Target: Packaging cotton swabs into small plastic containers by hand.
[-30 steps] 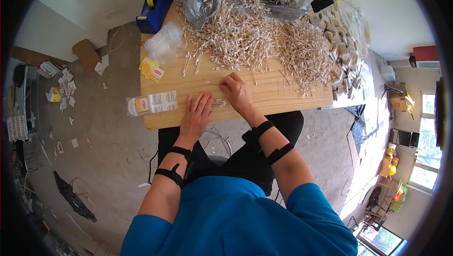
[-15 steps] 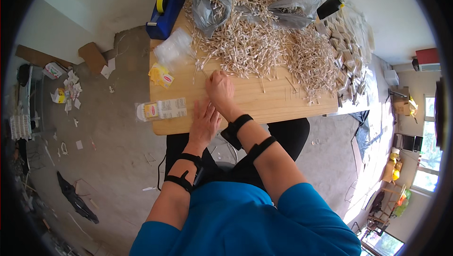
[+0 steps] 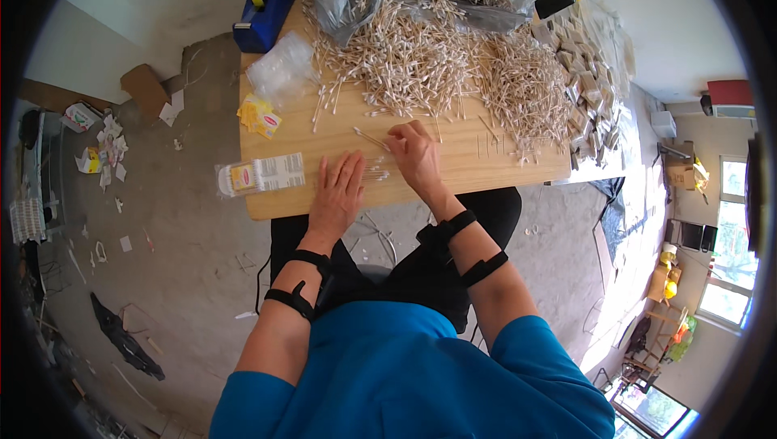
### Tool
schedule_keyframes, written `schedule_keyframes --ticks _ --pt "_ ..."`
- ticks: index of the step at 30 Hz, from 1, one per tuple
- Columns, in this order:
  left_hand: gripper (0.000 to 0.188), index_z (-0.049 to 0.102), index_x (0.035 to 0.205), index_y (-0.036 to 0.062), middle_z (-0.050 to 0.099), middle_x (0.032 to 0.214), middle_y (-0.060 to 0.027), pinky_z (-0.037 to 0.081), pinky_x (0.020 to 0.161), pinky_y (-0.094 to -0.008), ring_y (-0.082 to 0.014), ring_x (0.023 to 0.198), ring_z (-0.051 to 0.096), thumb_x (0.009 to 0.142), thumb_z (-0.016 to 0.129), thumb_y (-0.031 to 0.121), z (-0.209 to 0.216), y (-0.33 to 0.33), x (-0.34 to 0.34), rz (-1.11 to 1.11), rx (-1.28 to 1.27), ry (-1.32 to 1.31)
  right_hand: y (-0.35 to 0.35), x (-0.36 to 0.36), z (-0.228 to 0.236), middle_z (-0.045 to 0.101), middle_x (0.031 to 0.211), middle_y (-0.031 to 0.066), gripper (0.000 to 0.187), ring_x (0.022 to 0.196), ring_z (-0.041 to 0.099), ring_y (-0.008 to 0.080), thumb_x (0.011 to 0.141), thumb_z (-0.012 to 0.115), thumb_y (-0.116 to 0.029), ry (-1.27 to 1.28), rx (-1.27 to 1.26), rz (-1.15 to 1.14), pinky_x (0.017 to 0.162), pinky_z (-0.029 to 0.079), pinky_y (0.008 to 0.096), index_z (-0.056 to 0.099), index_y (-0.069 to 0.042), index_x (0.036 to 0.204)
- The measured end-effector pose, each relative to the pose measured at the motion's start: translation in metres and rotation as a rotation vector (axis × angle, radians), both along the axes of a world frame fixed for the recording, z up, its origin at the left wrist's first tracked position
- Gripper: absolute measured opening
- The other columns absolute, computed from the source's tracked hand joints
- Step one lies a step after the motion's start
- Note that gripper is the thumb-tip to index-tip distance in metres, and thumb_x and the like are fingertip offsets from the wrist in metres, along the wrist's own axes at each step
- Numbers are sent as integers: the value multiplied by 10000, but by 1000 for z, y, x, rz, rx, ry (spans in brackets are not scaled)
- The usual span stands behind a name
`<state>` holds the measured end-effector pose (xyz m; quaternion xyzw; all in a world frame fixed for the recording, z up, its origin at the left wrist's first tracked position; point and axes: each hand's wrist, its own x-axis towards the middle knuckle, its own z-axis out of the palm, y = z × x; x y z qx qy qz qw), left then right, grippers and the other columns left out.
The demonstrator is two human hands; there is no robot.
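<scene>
The right hand [image 3: 415, 159], pinching a swab [image 3: 370, 138], has moved clear of the flat, open left hand [image 3: 337, 190].

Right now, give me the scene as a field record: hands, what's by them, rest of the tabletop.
left hand: palm down on the pale wooden tabletop
right hand: appears to pinch one end of a thin white-tipped cotton swab
between hands: small row of loose swabs
left of left hand: clear plastic swab packet
far left: blue tape dispenser, yellow tape
far middle: large swab heap, crumpled grey plastic bag
far right: black bottle
</scene>
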<state>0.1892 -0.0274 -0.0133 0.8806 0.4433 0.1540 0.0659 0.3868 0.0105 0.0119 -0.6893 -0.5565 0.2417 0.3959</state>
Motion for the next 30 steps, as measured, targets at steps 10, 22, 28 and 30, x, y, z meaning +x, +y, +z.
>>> schedule_keyframes --ticks 10,22,28,30 --pt "624 415 1454 42 372 1543 -59 188 1215 -534 -233 1451 298 899 620 242 -4 -3 2 19 13 58 -10 -3 1 627 902 101 58 856 642 332 832 667 -126 -140 -28 351 729 515 429 692 -74 837" --pt "601 436 1442 51 402 1513 -46 193 1220 -514 -225 1434 325 889 633 183 1 -1 -2 -8 -49 1 -25 9 -10 609 930 115 80 799 636 375 872 644 -162 -208 -114 -5 697 509 475 636 -82 865" --pt "613 440 1421 31 428 1487 -74 229 1208 -502 -255 1403 368 852 650 119 -2 0 3 -20 -16 -72 10 -1 -1 612 937 114 113 825 637 373 882 637 -174 -250 48 -144 694 505 474 624 -64 859" --pt "580 460 1414 48 418 1495 -55 233 1209 -482 -234 1406 360 877 635 179 -2 0 3 -18 4 -40 14 12 -7 614 931 119 106 818 639 370 873 643 -160 -312 65 -174 688 503 477 620 -56 870"
